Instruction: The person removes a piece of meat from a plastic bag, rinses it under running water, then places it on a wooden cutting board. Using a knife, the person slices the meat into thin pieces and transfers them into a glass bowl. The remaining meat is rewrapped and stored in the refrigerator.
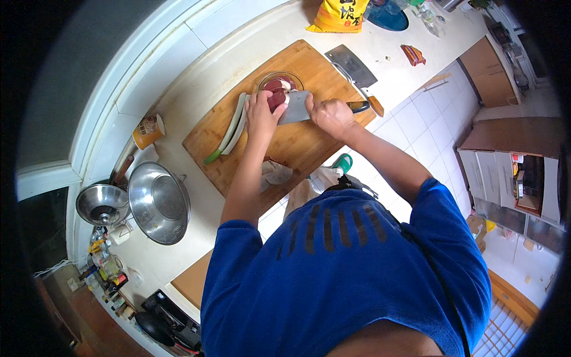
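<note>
My left hand point(260, 117) presses on a dark red piece of meat with white fat point(277, 101), fingers and thumb around it. Against that meat stands the broad steel blade of a cleaver point(298, 107), gripped in my right hand point(332, 116). Its dark handle end sticks out past my palm. Just beyond, a clear glass bowl point(281, 72) holds more red and white meat pieces point(280, 83). Lengths of leek or large green onion point(233, 126) lie left of my left hand. All of this is on a wooden cutting board point(308, 62).
A second cleaver point(352, 64) lies over the board's right edge. Behind stand a yellow bag point(339, 17) and a blue tray point(389, 20). A steel colander point(159, 203) and a paper cup point(148, 131) are at left. Pale translucent material point(275, 174) lies beside my left forearm.
</note>
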### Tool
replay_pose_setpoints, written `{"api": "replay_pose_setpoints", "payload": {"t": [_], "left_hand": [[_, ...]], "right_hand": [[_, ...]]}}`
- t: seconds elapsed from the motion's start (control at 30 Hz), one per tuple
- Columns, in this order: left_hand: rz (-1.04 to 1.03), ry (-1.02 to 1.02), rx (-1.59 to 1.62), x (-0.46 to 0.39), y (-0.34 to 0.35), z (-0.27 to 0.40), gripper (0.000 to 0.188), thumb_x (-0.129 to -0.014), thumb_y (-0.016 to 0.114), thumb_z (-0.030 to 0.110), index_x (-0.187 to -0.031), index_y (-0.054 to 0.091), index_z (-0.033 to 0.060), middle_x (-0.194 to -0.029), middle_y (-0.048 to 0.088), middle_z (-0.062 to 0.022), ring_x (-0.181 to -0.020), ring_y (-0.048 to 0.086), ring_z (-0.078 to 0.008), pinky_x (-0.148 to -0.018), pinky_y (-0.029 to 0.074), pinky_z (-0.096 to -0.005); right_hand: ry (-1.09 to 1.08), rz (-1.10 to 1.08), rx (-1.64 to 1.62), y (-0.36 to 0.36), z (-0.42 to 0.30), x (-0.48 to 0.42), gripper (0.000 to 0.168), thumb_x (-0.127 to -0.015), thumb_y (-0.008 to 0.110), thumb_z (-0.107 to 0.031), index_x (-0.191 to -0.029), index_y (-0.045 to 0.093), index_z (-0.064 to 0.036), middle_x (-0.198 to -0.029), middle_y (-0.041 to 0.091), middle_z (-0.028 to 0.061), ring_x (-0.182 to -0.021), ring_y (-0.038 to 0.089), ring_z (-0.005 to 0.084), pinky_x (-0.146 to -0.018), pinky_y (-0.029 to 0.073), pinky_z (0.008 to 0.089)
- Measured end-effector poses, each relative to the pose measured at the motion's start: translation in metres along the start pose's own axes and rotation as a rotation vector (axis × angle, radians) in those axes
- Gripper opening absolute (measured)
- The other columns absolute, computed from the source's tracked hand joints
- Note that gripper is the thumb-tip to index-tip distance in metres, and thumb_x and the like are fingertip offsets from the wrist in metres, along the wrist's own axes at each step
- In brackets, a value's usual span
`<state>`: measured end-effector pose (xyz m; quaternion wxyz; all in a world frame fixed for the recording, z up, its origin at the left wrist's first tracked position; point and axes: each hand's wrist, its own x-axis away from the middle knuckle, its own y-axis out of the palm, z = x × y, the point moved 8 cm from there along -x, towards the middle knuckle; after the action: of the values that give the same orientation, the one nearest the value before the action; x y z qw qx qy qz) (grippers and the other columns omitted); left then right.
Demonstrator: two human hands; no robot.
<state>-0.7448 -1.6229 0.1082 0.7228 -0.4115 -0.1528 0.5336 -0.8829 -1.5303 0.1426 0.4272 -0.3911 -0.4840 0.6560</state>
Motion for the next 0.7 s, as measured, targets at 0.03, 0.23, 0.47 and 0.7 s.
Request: {"api": "replay_pose_setpoints", "payload": {"t": [0.03,0.23,0.47,0.7], "left_hand": [[0.018,-0.006,0.029,-0.005,0.004,-0.001,0.046,-0.075,0.082,0.027,-0.109,0.060,0.0066,-0.109,0.061,-0.0152,-0.104,0.054,-0.0375,-0.093,0.045,-0.0460],[0.026,-0.040,0.029,-0.021,0.038,-0.010,0.041,-0.074,0.083,0.027,-0.103,0.061,0.0073,-0.108,0.061,-0.0145,-0.105,0.054,-0.0364,-0.092,0.045,-0.0460],[0.037,0.137,-0.090,-0.025,0.048,0.003,0.047,-0.070,0.085,0.028,-0.100,0.056,0.0081,-0.106,0.056,-0.0130,-0.106,0.052,-0.0356,-0.092,0.045,-0.0458],[0.178,0.144,-0.087,-0.005,-0.014,-0.004,0.045,-0.076,0.082,0.032,-0.104,0.057,0.0063,-0.109,0.054,-0.0180,-0.103,0.053,-0.0356,-0.092,0.045,-0.0442]], "right_hand": [[0.018,-0.021,0.004,0.003,0.005,-0.003,0.041,-0.083,0.055,-0.010,-0.120,0.055,0.008,-0.073,0.067,0.0076,-0.061,0.069,0.0199,-0.049,0.054,0.0318],[0.024,-0.053,0.048,0.009,0.015,0.017,0.042,-0.083,0.055,-0.009,-0.122,0.055,0.007,-0.074,0.067,0.0065,-0.061,0.069,0.0186,-0.049,0.054,0.0322],[0.026,-0.135,0.061,-0.001,0.038,0.090,0.047,-0.081,0.057,-0.008,-0.125,0.054,0.006,-0.073,0.065,0.0061,-0.057,0.066,0.0190,-0.048,0.053,0.0322],[0.143,-0.438,-0.129,0.011,0.048,0.176,0.036,-0.089,0.054,-0.010,-0.123,0.056,0.001,-0.078,0.068,0.0111,-0.062,0.069,0.0252,-0.056,0.056,0.0364]]}}
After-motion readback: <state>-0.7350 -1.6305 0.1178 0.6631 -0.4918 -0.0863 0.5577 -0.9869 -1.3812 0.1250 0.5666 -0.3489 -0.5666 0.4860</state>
